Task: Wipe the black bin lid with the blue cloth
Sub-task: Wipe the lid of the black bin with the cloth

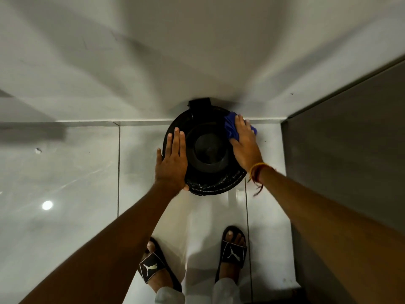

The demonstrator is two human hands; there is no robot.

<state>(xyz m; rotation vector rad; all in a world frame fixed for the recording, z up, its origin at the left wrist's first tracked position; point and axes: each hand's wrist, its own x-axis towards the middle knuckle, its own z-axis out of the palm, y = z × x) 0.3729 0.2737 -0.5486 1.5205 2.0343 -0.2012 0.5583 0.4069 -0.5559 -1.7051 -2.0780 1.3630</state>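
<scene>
A round black bin lid (208,150) sits on a bin against the white wall, seen from straight above. Its raised centre is dull and its near rim glistens wet. My left hand (172,160) lies flat on the lid's left edge, fingers together and pointing away from me. My right hand (244,143) presses a crumpled blue cloth (231,127) onto the lid's upper right rim. Most of the cloth is hidden under that hand. A red and yellow thread band is tied round my right wrist.
Glossy grey floor tiles (76,172) surround the bin. A dark grey panel (341,150) stands close on the right. My feet in black slides (233,252) stand just below the bin. A black hinge block (199,104) juts from the lid's far side at the wall.
</scene>
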